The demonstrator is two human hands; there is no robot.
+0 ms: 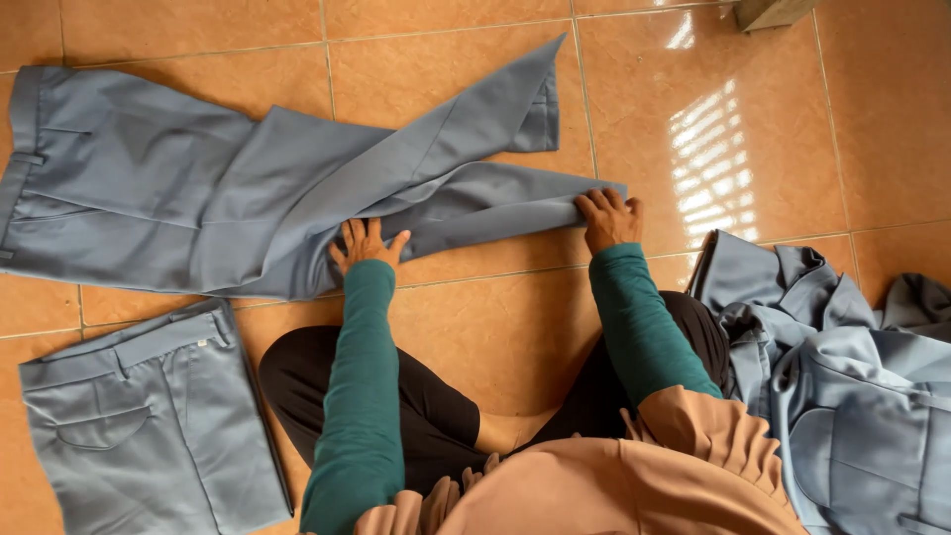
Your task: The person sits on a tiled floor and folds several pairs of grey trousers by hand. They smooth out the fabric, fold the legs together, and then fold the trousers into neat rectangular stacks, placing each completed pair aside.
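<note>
Both hands pressed on grey-blue trousers [248, 188] spread across the tiled floor [495, 327]: left hand [367, 245] flat, fingers splayed, at mid-leg; right hand [608, 218], fingers curled, gripped the leg hem toward 3 o'clock. Folded trousers [149, 426] lay at 8 o'clock, a heap of clothes [842, 376] at 4 o'clock.

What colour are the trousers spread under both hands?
Plain grey-blue trousers, seen clearly in the head view.

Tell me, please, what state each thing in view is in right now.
Trousers: spread on the floor, legs crossed, lower leg being pressed flat.
Folded trousers: folded, lying flat at lower left.
Heap of clothes: crumpled, unfolded, at right.
Left hand: open, flat on the trousers.
Right hand: fingers bent, pressing the hem of the leg.
</note>
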